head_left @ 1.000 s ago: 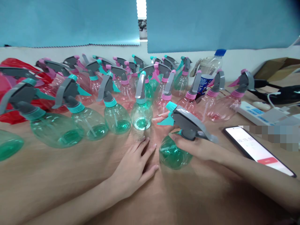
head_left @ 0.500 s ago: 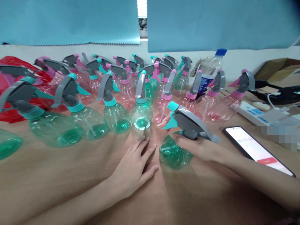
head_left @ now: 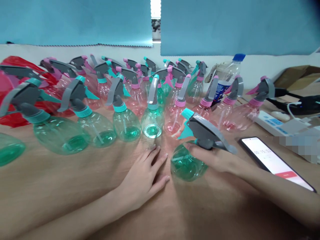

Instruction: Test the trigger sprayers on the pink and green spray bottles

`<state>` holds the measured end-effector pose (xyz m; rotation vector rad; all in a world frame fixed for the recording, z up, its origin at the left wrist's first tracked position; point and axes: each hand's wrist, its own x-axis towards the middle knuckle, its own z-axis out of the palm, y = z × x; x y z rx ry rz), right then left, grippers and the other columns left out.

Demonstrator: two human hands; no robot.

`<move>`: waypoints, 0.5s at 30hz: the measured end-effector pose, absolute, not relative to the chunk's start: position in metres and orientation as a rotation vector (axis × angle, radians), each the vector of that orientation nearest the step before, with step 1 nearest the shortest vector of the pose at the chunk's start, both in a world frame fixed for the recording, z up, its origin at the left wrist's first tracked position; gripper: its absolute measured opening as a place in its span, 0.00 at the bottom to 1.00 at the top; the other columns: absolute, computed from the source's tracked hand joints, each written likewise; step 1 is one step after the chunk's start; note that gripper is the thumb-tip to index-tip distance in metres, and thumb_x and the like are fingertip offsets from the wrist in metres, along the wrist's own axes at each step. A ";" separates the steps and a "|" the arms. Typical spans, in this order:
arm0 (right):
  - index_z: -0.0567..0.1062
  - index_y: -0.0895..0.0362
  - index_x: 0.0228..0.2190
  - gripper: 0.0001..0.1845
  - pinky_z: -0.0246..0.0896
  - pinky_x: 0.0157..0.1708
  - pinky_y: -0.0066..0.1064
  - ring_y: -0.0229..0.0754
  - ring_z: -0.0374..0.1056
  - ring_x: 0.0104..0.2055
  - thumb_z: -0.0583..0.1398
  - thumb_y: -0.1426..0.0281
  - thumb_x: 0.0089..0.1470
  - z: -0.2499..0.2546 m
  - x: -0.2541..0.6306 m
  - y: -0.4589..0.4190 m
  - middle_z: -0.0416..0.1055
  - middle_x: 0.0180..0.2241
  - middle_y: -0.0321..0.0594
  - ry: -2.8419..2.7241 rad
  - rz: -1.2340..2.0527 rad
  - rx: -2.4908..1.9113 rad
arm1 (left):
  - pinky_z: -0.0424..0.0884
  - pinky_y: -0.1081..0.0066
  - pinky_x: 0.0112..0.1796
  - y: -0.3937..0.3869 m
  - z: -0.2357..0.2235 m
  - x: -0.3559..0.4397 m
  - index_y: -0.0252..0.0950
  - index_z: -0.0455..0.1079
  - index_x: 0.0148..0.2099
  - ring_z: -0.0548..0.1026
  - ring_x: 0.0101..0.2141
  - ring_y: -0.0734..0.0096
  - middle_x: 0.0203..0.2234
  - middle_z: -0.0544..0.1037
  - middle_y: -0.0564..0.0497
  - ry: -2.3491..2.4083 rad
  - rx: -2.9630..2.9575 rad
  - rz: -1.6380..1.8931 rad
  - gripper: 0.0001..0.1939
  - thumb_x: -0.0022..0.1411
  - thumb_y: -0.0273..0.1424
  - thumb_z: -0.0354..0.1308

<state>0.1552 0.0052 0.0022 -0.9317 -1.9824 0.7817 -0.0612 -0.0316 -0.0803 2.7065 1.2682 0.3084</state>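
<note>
So here we've got our right hand (head_left: 215, 156) wrapped around the neck of a green spray bottle (head_left: 187, 163), just under its grey trigger head (head_left: 206, 135). The grip is closed snug on the neck, and a fingertip pokes out past the teal nozzle (head_left: 186, 115) side. The bottle stands on the brown worktop (head_left: 75, 186), tilted a bit, close in front of us and just right of centre.

Our left hand (head_left: 145, 180) lies flat on the worktop right beside the bottle, palm down, fingers spread and relaxed, holding nothing. We can't quite tell whether its thumb touches the bottle's base; it's very close.

Behind both hands there's a whole crowd of the same bottles. A row of green bottles (head_left: 100, 128) with teal collars runs off to the left, and pink bottles (head_left: 232, 113) with pink collars sit behind and to the right. All carry grey trigger heads. At the far left, something red and shiny (head_left: 15, 63) sits behind the bottles.

To the right of the held bottle a phone (head_left: 275, 163) lies face up with its screen lit, near our right forearm. Further back there's a clear water bottle (head_left: 225, 73) with a blue cap, a white power strip (head_left: 277, 123) and a cardboard box (head_left: 297, 73). Blue cloth (head_left: 75, 20) hangs across the back wall.
</note>
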 end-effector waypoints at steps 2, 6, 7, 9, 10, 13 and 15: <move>0.70 0.50 0.36 0.14 0.75 0.37 0.31 0.42 0.75 0.39 0.55 0.75 0.46 -0.001 0.154 0.006 0.73 0.43 0.39 -1.903 0.923 -0.835 | 0.62 0.44 0.56 -0.032 -0.081 -0.061 0.31 0.59 0.65 0.59 0.62 0.43 0.62 0.60 0.32 1.266 2.702 0.315 0.30 0.69 0.44 0.49; 0.71 0.51 0.40 0.17 0.72 0.48 0.37 0.45 0.71 0.51 0.57 0.77 0.46 -0.008 0.152 0.008 0.71 0.49 0.41 -1.803 1.047 -0.760 | 0.62 0.44 0.56 -0.033 -0.080 -0.061 0.31 0.58 0.66 0.58 0.62 0.43 0.62 0.60 0.32 1.266 2.696 0.316 0.30 0.69 0.44 0.49; 0.71 0.51 0.41 0.18 0.71 0.49 0.37 0.45 0.70 0.52 0.57 0.77 0.46 -0.009 0.151 0.008 0.71 0.50 0.41 -1.800 1.049 -0.760 | 0.62 0.44 0.56 -0.033 -0.080 -0.061 0.31 0.58 0.65 0.58 0.62 0.43 0.62 0.60 0.32 1.264 2.697 0.315 0.30 0.69 0.44 0.49; 0.71 0.51 0.43 0.21 0.71 0.51 0.38 0.45 0.69 0.54 0.56 0.78 0.46 -0.010 0.152 0.008 0.71 0.51 0.41 -1.804 1.048 -0.760 | 0.62 0.43 0.56 -0.033 -0.079 -0.060 0.31 0.58 0.65 0.58 0.62 0.43 0.62 0.60 0.32 1.265 2.697 0.315 0.30 0.69 0.44 0.48; 0.71 0.51 0.44 0.21 0.70 0.51 0.38 0.45 0.69 0.54 0.56 0.78 0.46 -0.010 0.152 0.008 0.71 0.52 0.41 -1.810 1.045 -0.761 | 0.61 0.43 0.56 -0.033 -0.079 -0.060 0.31 0.58 0.65 0.58 0.62 0.43 0.62 0.60 0.33 1.267 2.697 0.313 0.30 0.69 0.44 0.48; 0.71 0.51 0.45 0.22 0.71 0.51 0.38 0.45 0.70 0.53 0.55 0.78 0.47 -0.008 0.153 0.008 0.71 0.52 0.40 -1.844 1.028 -0.775 | 0.62 0.44 0.56 -0.033 -0.079 -0.060 0.31 0.58 0.66 0.58 0.62 0.44 0.63 0.60 0.33 1.277 2.697 0.306 0.30 0.69 0.44 0.48; 0.71 0.51 0.46 0.23 0.71 0.50 0.38 0.44 0.71 0.52 0.55 0.77 0.48 -0.008 0.154 0.007 0.71 0.53 0.41 -1.867 1.017 -0.789 | 0.62 0.44 0.56 -0.032 -0.080 -0.060 0.31 0.58 0.66 0.58 0.62 0.44 0.63 0.60 0.33 1.283 2.697 0.305 0.30 0.69 0.44 0.48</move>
